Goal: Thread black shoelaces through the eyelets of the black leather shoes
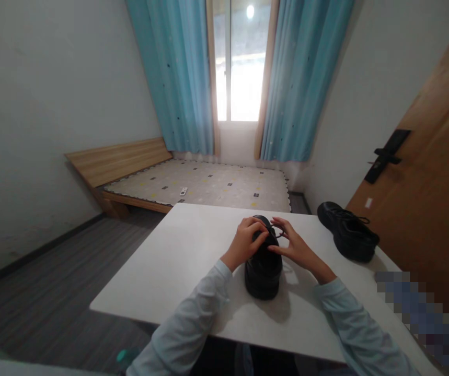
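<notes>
On the smooth table [177, 261], fingers [261, 241] hold a shoe's [262, 284] looped lace [278, 237].

Light: 1 window [243, 94], blown-out glare | walls [44, 94] dim | soft table [149, 271] shadows | wide-angle stretch

Reaching forward and inward with the left arm [230, 259] and the right arm [323, 271] in wrinkled, pale blue-grey fabric sleeves [193, 313]. Bending the fingers [254, 225] of the bare left hand [245, 242] rightward, near the thumb; arching those of the bare right hand [296, 249] leftward, above the parted thumb. Too small at the fingertips to tell any grip.
</notes>
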`<state>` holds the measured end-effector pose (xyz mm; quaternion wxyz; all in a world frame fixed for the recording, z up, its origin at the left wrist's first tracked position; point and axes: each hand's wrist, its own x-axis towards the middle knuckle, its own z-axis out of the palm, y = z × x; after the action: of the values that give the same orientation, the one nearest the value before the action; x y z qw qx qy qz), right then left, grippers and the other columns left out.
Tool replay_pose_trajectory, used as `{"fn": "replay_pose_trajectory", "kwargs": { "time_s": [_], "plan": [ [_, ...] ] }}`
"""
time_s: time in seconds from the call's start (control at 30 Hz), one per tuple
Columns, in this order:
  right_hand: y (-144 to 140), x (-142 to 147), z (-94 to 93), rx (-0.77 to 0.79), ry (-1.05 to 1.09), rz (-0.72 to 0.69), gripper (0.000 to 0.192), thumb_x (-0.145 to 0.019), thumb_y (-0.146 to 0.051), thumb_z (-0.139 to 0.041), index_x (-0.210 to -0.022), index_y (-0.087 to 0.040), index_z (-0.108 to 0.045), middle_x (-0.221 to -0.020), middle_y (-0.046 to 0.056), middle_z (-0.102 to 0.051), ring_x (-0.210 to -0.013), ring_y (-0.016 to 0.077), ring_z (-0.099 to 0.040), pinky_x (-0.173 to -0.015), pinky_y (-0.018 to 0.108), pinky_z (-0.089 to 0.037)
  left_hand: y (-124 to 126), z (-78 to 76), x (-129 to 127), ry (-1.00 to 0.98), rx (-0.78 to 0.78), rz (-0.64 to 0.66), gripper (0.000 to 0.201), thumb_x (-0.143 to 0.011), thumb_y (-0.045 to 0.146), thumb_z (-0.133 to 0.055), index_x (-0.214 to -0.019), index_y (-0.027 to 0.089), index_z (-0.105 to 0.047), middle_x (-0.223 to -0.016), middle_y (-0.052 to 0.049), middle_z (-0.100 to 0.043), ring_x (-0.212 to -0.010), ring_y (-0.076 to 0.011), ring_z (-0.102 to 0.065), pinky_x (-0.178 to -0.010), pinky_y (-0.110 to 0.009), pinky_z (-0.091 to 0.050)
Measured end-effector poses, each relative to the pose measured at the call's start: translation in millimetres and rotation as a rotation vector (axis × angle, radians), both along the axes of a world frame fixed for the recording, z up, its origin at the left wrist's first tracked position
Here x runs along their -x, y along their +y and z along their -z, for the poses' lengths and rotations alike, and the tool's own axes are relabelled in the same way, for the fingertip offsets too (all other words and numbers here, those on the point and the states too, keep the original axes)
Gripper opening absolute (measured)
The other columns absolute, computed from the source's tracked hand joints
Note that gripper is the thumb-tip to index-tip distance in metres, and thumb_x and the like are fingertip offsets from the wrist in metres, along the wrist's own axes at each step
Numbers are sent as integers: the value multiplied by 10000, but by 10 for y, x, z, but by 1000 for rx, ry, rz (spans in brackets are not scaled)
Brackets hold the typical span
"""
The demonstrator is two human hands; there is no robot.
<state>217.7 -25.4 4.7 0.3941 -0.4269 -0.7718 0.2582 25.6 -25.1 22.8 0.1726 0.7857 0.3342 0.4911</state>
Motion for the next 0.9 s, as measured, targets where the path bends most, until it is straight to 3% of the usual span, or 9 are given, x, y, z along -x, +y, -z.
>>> {"fn": "replay_pose_trajectory", "kwargs": {
  "time_s": [0.13,0.3,0.43,0.6,0.9],
  "plan": [
    [-20,4,22,79,59,-76,757,-701,-399,-711,-1328,-302,-298,-1350,106,-460,-1270,259,-435,-998,487,-411,23,-76,94,-139,142,141,172,-863,300,-522,-806,161,-605,-890,-69,-627,-960,-199,-568,-895,-344,-429],
    [-35,-10,25,85,41,-99,672,-724,-401,-691,-1300,-313,-357,-1368,86,-443,-1273,259,-426,-978,483,-437,40,-82,140,-464,410,391,249,-859,394,-535,-871,148,-568,-963,-79,-650,-996,-202,-607,-912,-345,-449],
    [-33,-28,23,93,30,-106,633,-721,-413,-693,-1274,-304,-404,-1385,83,-420,-1262,268,-432,-951,470,-466,18,-64,129,-649,579,511,284,-837,433,-562,-867,153,-527,-946,-54,-625,-888,-183,-655,-858,-348,-489],
    [-30,-45,23,103,35,-103,640,-710,-410,-703,-1266,-293,-408,-1364,93,-440,-1256,266,-442,-936,457,-483,-17,-87,157,-577,717,570,334,-804,469,-593,-856,149,-515,-817,-27,-607,-723,-155,-668,-722,-301,-519],
    [-27,-49,29,140,57,-88,659,-693,-416,-713,-1260,-282,-406,-1355,106,-447,-1248,270,-451,-912,451,-493,-16,-129,263,-354,783,610,364,-776,481,-619,-812,129,-534,-786,-33,-613,-632,-132,-659,-597,-227,-494]
  ]
}}
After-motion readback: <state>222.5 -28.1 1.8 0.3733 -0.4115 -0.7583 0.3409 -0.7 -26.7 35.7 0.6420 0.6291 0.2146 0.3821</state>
